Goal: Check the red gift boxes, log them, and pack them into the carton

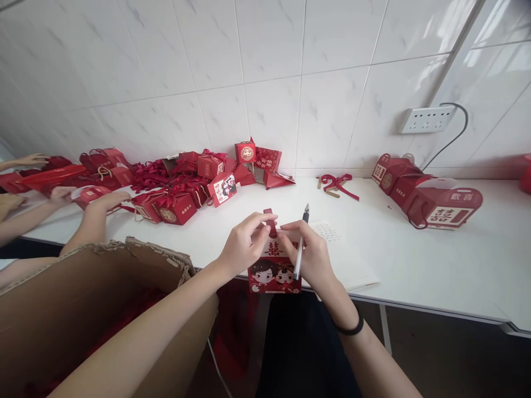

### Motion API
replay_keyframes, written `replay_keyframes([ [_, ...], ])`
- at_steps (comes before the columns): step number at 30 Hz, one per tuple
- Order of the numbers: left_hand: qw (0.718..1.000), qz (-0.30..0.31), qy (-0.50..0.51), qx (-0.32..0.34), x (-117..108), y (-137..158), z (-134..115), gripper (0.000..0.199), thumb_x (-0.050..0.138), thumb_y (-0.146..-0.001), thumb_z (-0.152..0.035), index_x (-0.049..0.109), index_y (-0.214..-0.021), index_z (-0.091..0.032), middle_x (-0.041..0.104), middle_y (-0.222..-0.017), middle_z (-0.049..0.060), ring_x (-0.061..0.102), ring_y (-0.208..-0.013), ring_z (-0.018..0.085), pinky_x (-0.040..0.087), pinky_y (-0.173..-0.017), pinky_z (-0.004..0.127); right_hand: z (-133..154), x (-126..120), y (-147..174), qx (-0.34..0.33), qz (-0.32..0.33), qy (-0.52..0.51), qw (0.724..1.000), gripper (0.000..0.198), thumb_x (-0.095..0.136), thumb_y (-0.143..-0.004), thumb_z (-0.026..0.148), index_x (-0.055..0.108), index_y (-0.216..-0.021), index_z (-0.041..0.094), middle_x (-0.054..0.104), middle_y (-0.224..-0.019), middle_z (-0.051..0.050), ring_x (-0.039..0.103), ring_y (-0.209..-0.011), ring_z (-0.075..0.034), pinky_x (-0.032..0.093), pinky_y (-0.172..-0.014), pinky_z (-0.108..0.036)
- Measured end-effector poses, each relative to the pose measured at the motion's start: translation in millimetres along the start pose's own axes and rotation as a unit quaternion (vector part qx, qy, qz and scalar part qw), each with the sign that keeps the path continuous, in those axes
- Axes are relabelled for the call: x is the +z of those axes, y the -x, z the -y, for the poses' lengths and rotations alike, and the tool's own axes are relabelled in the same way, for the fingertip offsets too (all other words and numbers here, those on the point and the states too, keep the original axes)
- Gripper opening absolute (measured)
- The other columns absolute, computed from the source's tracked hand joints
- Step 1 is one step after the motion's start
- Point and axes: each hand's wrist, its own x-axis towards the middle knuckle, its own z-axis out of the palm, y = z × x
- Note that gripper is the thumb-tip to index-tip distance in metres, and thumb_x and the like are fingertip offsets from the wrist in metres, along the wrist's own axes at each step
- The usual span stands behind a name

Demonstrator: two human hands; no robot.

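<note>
A red gift box (274, 276) with two cartoon figures and a large gold-edged character stands at the table's front edge, between my hands. My left hand (244, 243) is closed, thumb and fingers pinching a dark red strip (270, 224) above the box. A pen (297, 257) is tucked in my right hand (312, 251), its dark tip pointing up and away. The fingertips of that hand are pinched together close to the strip; whether they touch it I cannot tell. Under my right hand lies a sheet of paper (357, 276) with handwriting.
Red gift boxes (178, 207) and ribbons are heaped at the left. Loose ribbon (342, 185) lies by the wall, and more boxes (450, 207) stand at the right beneath a power strip (427, 120). A cardboard carton (166, 265) rises beside my left arm. Another person's hands (105, 202) work farther left.
</note>
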Motion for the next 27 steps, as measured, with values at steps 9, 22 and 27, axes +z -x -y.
replay_keyframes([
  [9, 0.997, 0.048, 0.054, 0.000, -3, 0, 3, 0.034, 0.046, -0.084, -0.014, 0.052, -0.117, -0.017, 0.059, -0.108, 0.008, 0.061, -0.100, 0.017, 0.056, -0.085, 0.031, -2, 1, -7, 0.078, -0.020, -0.102, 0.992, 0.024, 0.064, -0.079, 0.038, 0.047, -0.073, 0.021, 0.067, -0.081, -0.005, 0.065, -0.076, -0.022, 0.051, -0.065, -0.033],
  [22, 0.998, 0.045, 0.020, 0.032, -2, -1, 2, 0.032, 0.047, -0.081, -0.011, 0.050, -0.113, -0.018, 0.061, -0.087, 0.003, 0.060, -0.085, 0.013, 0.053, -0.082, 0.029, -16, 6, -4, -0.007, -0.042, -0.120, 0.992, 0.032, 0.059, -0.083, 0.027, 0.029, -0.070, 0.023, 0.056, -0.071, 0.001, 0.054, -0.065, -0.015, 0.040, -0.056, -0.026],
  [27, 0.990, 0.011, 0.129, -0.050, 2, 1, 3, 0.050, 0.053, -0.082, -0.019, 0.029, -0.125, -0.021, 0.062, -0.084, 0.001, 0.062, -0.081, 0.013, 0.051, -0.077, 0.030, -19, 6, -3, -0.003, -0.046, -0.115, 0.992, 0.032, 0.060, -0.083, 0.029, 0.032, -0.071, 0.023, 0.059, -0.076, -0.001, 0.055, -0.067, -0.015, 0.041, -0.059, -0.028],
])
